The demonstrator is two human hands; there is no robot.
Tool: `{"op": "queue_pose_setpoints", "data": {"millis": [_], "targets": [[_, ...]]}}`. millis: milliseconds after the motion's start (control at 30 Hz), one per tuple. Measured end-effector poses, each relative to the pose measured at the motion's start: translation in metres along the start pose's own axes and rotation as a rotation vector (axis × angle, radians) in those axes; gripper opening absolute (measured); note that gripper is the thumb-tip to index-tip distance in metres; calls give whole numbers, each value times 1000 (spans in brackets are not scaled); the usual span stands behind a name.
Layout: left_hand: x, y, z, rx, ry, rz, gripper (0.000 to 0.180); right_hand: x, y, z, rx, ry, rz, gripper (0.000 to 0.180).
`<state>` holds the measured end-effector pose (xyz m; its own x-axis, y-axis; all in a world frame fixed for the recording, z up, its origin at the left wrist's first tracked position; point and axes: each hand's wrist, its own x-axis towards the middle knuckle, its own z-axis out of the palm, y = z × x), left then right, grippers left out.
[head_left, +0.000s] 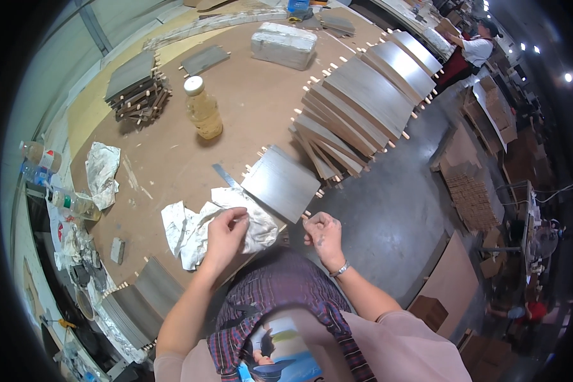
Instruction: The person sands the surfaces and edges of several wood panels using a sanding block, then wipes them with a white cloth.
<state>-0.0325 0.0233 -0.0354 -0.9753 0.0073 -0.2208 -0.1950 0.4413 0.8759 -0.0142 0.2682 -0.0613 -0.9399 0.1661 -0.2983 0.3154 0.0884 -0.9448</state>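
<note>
A grey wooden panel point(282, 183) with short pale dowels in two opposite edges lies at the table's near edge, in front of me. My right hand point(325, 239) is closed, its curled fingers at the dowels on the panel's near right corner. Whatever it pinches is too small to make out. My left hand point(228, 234) is closed in a pinch above a crumpled white cloth point(188, 232). What its fingertips hold, if anything, is hidden. A thin grey metal strip point(226, 176) sticks out beside the panel and cloth.
A fanned row of dowelled panels point(369, 89) runs along the right edge. Behind stand a bottle of yellowish liquid point(204, 111), a wrapped block point(284, 46) and a panel stack point(130, 79). More panels point(153, 290) lie near left. A person point(474, 48) works far right.
</note>
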Motion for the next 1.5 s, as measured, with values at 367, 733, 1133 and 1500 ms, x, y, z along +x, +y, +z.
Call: {"op": "queue_pose_setpoints", "data": {"millis": [367, 733, 1133, 1500], "targets": [[-13, -40, -73, 544, 376, 371, 35, 41, 8, 22, 227, 76, 283, 30], [-2, -27, -199, 965, 765, 273, 50, -14, 8, 30, -65, -221, 183, 16], [-174, -38, -116, 336, 503, 193, 27, 39, -19, 204, -1109, -308, -583, 83], [-233, -74, -105, 321, 634, -146, 38, -50, -40, 319, -615, -744, -723, 45]]}}
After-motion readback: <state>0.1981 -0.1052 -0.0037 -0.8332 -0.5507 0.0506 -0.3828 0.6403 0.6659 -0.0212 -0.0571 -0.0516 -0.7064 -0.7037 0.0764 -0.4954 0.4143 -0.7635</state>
